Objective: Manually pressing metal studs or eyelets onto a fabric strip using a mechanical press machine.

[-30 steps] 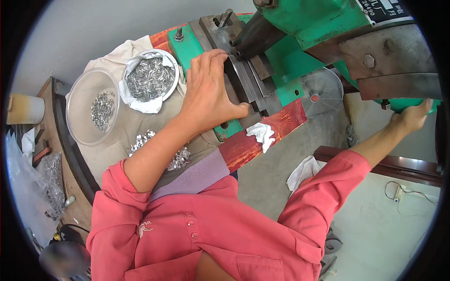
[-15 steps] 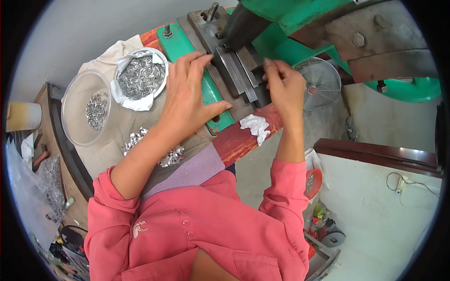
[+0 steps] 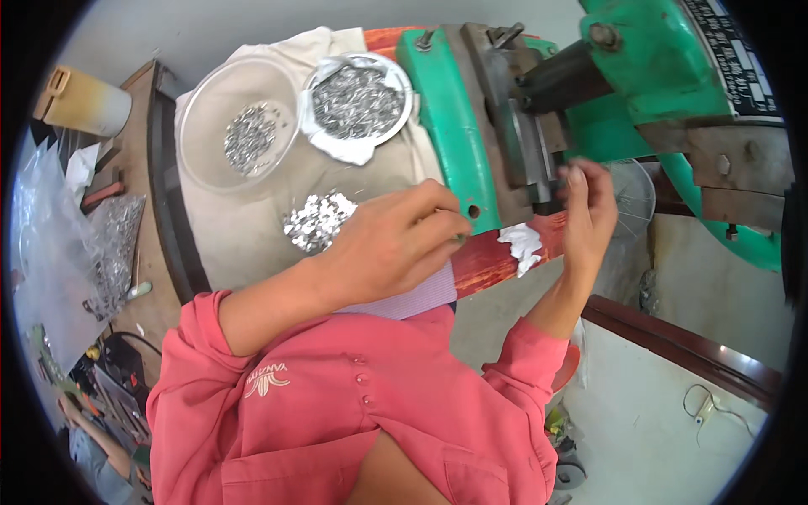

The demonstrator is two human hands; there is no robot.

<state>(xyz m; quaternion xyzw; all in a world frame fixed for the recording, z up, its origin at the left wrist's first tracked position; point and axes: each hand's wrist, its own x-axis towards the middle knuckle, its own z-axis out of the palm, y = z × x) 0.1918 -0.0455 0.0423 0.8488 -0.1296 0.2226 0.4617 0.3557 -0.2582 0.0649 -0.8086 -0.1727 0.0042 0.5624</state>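
Observation:
My left hand (image 3: 396,246) hovers over the cloth-covered bench, just right of a loose pile of small shiny metal pieces (image 3: 316,220). Its fingertips are pinched together near the green base plate, and I cannot see anything between them. My right hand (image 3: 585,202) is raised at the front of the press's steel die block (image 3: 526,143), fingers together and touching its edge. Whether it holds a piece is unclear. The green press (image 3: 656,93) rises behind the die.
A clear bowl (image 3: 202,160) with a few metal pieces and a foil-lined bowl (image 3: 337,147) heaped with them sit on the cloth. A white rag (image 3: 522,244) lies on the red bench edge (image 3: 497,261). Plastic bags (image 3: 50,244) and another person (image 3: 93,438) are at the left.
My left hand has pulled back from the die toward the pile of pieces. My right hand came in from the far right to the die and stays there.

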